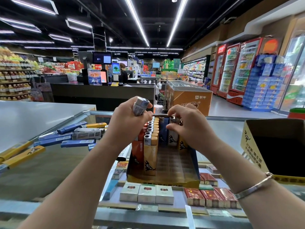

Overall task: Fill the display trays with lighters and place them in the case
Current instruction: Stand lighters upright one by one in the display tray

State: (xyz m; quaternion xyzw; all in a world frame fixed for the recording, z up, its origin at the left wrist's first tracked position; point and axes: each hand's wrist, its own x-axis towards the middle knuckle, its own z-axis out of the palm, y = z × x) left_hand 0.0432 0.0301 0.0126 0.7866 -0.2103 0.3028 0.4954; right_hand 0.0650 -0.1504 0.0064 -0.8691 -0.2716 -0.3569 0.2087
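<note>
Two bare forearms reach out over the glass counter (54, 162), the right one wearing a thin metal bangle (254, 187) at the wrist. Under the glass lie rows of cigarette packs (146, 192), white ones in the middle and red ones to the right.

On top of the glass stands the display tray (165, 179), a yellow-fronted cardboard tray with ribbed slots. Its two left rows are packed with upright lighters, an orange row (138, 149) and a yellow row (151, 156) just beside it. The slots nearer the front on the right side are bare, while a few blue and white lighters (165, 134) stand at the back.

Both hands are at the back of the tray. The left hand (130, 119) is curled round a small bunch of grey lighters (140, 106), their metal tops sticking up above the fist. The right hand (188, 123) hovers with fingers bent down over the tops of the back lighters; whether it pinches one I cannot tell.

To the left on the counter lies a loose heap of lighters (74, 136), blue, grey and yellow, flat on their sides. To the right stands an open cardboard box (257, 146) with a dark inside. Beyond are a checkout desk and red drink fridges (236, 66).
</note>
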